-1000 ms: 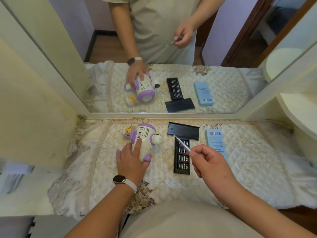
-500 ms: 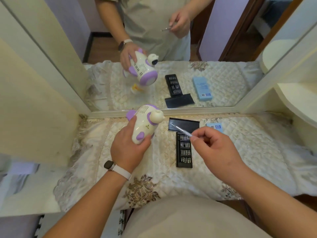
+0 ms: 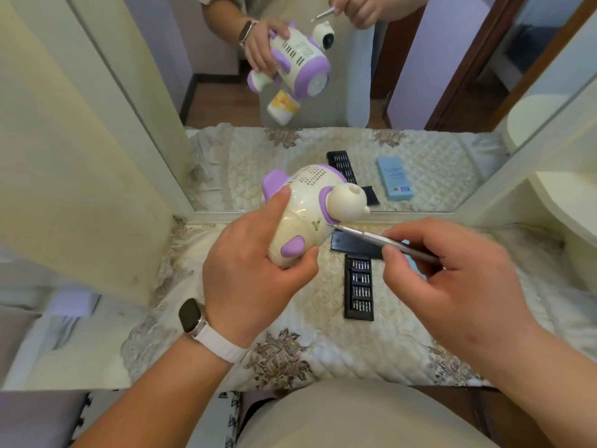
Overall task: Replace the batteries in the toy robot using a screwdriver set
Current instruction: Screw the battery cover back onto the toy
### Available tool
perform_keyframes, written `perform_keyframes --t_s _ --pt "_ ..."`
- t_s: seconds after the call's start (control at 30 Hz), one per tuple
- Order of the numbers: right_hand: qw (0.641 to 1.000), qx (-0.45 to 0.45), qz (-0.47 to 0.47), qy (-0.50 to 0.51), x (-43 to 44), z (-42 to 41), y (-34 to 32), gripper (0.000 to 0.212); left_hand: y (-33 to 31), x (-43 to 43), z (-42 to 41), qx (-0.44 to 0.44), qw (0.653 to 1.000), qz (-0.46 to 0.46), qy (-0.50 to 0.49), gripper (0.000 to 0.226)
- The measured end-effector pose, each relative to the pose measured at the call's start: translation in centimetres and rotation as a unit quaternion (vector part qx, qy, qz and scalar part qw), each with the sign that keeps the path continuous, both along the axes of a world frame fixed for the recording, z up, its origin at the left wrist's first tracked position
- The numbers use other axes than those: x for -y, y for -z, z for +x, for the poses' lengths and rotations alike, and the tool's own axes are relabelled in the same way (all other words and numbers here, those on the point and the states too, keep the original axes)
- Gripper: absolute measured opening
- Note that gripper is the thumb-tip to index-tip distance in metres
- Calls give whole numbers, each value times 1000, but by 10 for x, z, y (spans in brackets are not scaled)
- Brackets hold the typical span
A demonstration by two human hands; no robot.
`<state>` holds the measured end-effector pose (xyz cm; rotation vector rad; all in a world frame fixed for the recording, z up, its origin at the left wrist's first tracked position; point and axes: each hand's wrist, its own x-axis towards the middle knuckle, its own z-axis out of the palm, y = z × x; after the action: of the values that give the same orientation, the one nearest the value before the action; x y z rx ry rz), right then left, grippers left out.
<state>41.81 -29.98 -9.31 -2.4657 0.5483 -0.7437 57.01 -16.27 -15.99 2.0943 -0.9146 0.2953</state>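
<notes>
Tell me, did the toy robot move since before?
Yes. The left hand lifted the toy robot up off the quilted cloth, toward the mirror frame.

Bit tray (image 3: 359, 291) right of toy robot (image 3: 302, 218)

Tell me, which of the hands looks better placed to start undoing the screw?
The right hand. It pinches the screwdriver, whose tip points at the toy robot and lies very close to its body. The left hand grips the toy in the air, so it is busy steadying it.
</notes>
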Motion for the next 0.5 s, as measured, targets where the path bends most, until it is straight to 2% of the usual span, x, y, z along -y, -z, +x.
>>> perform_keyframes --t_s 0.23,0.5 --pt "997 16 -77 -12 -6 8 -11 15 -14 -9 1 40 999 -7 3 67" --pt "996 23 -80 3 -1 13 -16 13 -27 -4 9 79 997 2 13 66"
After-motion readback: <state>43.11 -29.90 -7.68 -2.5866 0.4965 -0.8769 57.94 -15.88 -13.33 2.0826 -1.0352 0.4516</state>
